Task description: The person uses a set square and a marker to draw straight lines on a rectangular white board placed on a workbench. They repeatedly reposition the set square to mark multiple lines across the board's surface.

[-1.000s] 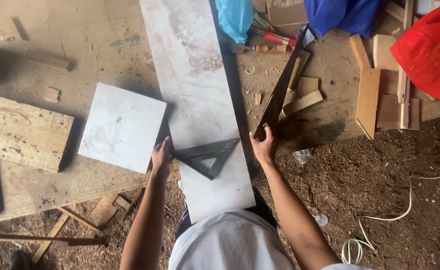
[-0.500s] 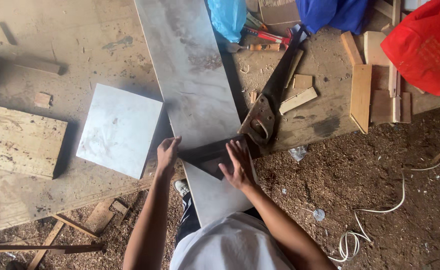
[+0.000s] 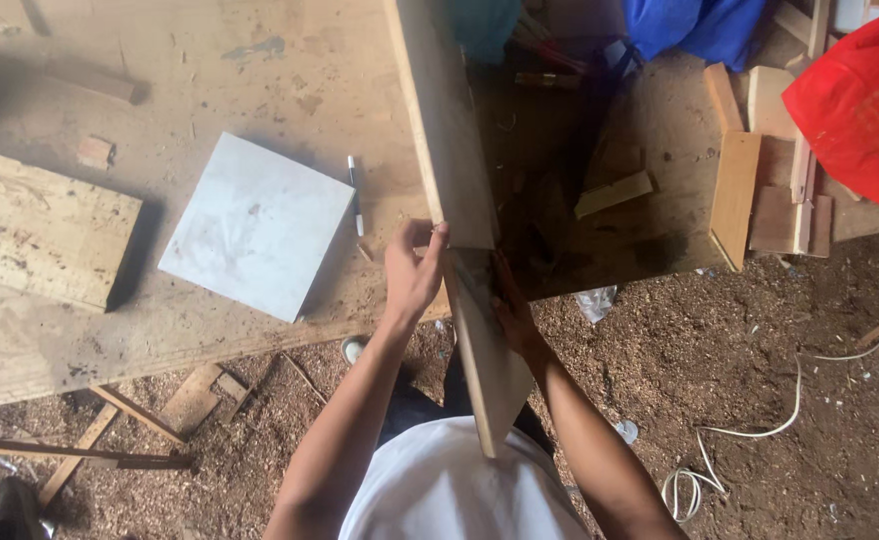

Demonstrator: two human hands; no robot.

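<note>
A long board [image 3: 452, 130] stands tilted up on its edge over the workbench [image 3: 210, 90], its brown underside toward me. My left hand [image 3: 413, 268] grips the board's upper edge with curled fingers. On the shadowed far side of the board my right hand [image 3: 510, 305] presses against it, and I cannot tell how its fingers lie. A dark triangular square is partly visible against the board between my hands. The board's near end reaches over my white shirt.
A square white panel [image 3: 258, 225] lies on the bench with a pen [image 3: 355, 195] beside it. A thick plank [image 3: 40, 225] sits left. Wood offcuts [image 3: 735, 195], a red bag [image 3: 860, 100] and blue cloth [image 3: 700, 25] lie right. A white cable [image 3: 760, 440] trails over sawdust.
The board lay flat with its white face up and the triangular square on it. Both hands have since tipped it up onto its edge.
</note>
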